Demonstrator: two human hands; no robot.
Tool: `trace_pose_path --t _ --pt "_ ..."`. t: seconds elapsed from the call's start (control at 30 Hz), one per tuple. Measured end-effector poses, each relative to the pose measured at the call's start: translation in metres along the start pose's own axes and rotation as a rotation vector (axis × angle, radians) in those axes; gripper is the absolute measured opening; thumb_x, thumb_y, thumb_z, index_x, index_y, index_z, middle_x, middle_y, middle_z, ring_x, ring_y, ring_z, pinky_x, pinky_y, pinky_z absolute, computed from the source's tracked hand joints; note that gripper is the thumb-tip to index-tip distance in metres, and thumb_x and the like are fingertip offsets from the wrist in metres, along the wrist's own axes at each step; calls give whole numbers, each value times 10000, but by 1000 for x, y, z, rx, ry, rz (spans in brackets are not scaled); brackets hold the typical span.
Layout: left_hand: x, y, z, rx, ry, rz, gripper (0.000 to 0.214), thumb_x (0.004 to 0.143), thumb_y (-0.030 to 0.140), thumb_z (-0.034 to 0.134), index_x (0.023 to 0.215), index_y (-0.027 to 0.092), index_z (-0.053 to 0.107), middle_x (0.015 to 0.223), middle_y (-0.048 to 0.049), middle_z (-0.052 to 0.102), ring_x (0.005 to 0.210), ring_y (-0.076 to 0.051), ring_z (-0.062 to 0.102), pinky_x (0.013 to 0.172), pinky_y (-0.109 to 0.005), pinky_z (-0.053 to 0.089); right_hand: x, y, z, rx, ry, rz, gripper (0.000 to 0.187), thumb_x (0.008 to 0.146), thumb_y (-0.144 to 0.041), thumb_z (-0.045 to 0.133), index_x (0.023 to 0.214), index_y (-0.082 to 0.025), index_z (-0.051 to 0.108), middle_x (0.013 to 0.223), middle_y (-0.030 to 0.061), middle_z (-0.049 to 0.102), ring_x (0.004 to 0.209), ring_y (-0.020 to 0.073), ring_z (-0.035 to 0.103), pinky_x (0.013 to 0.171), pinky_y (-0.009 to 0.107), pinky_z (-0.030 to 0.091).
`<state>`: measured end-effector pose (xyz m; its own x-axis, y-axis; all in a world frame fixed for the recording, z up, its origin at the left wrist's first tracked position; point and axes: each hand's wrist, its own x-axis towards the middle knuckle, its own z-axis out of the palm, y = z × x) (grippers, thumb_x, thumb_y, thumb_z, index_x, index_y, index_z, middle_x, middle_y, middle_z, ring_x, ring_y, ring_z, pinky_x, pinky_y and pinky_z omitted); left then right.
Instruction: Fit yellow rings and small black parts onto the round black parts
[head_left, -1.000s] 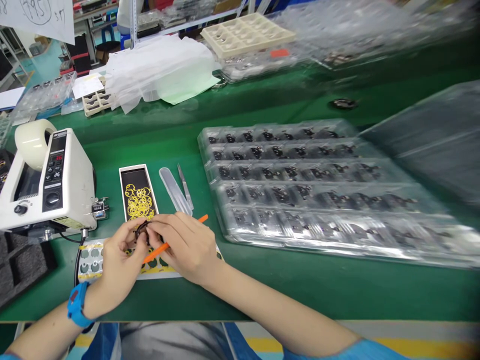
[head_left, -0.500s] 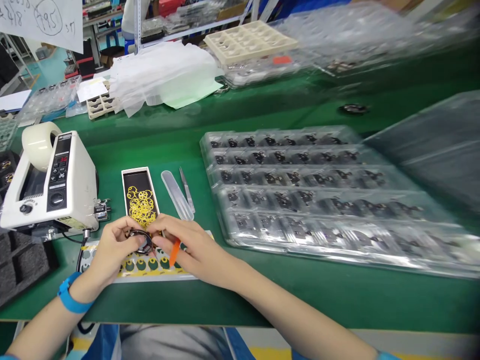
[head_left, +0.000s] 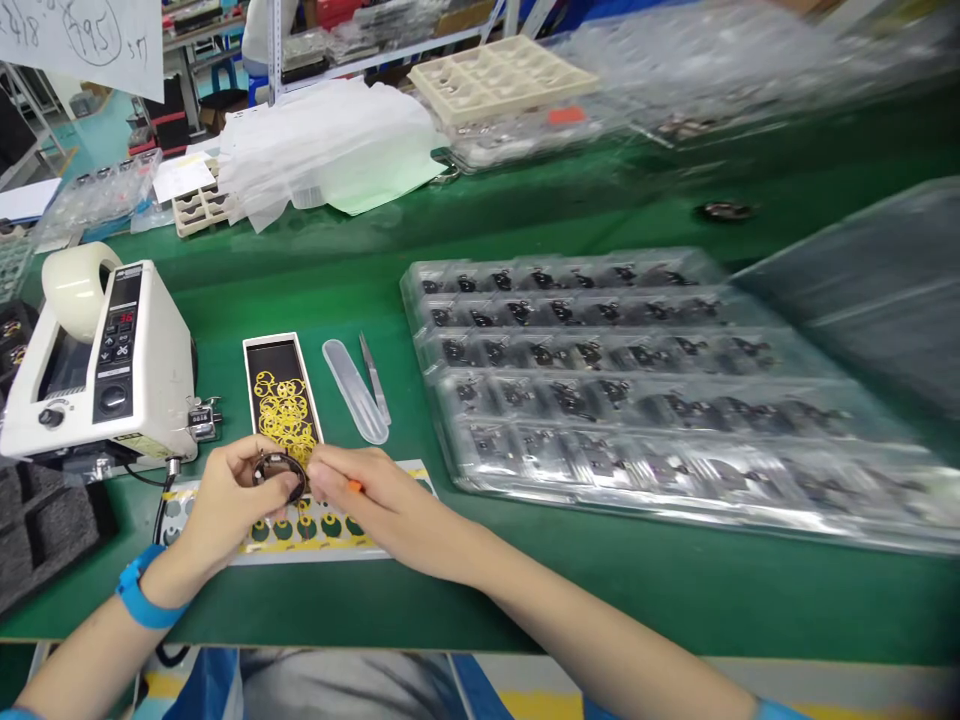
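So the small black ring part is pinched in my left hand just above the sticker sheet, while my right hand has its fingers closed round an orange stick at it. I'd say mid-way on this piece: the tray of yellow rings and the big blister tray on the counter look mostly full.
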<state>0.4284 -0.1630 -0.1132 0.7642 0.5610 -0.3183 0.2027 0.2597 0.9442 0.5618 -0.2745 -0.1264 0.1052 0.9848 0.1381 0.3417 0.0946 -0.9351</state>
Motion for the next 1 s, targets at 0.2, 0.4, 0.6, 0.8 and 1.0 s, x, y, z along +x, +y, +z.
trace_pose_path --t 0.2,0.4,0.6,0.8,1.0 --pt "2 -3 -4 6 -20 65 203 725 305 745 702 125 655 612 9 570 495 -66 492 481 -169 394 0 -1 -4 -33 6 13 232 975 -284 324 758 -216 364 665 -42 387 570 113 333 546 244 276" --pt "4 -5 -3 188 44 268 197 807 282 663 682 130 655 667 -5 525 560 -96 491 500 -201 398 3 6 7 184 132 209 443 951 -495 355 615 -206 376 541 -52 343 514 103 308 509 251 250" --pt "5 -15 -10 875 170 957 227 917 112 469 1034 134 662 700 -21 522 619 -134 504 515 -228 416 8 4 10 583 112 339 500 798 -645 556 629 -178 500 551 -46 442 439 57 242 454 239 174" --pt "-5 -23 -4 1415 278 1226 323 905 38 431 1209 53 539 842 -123 630 715 -203 596 582 -297 506 7 3 12 802 95 438 503 701 -628 692 636 -180 474 512 -85 340 442 47 174 448 218 157" --pt "-44 -23 -31 478 456 455 349 844 376 642 1112 154 626 906 -100 682 763 -197 664 675 -305 559 0 15 8 485 221 332 531 764 -708 581 675 -188 522 591 -35 416 489 87 277 461 231 241"
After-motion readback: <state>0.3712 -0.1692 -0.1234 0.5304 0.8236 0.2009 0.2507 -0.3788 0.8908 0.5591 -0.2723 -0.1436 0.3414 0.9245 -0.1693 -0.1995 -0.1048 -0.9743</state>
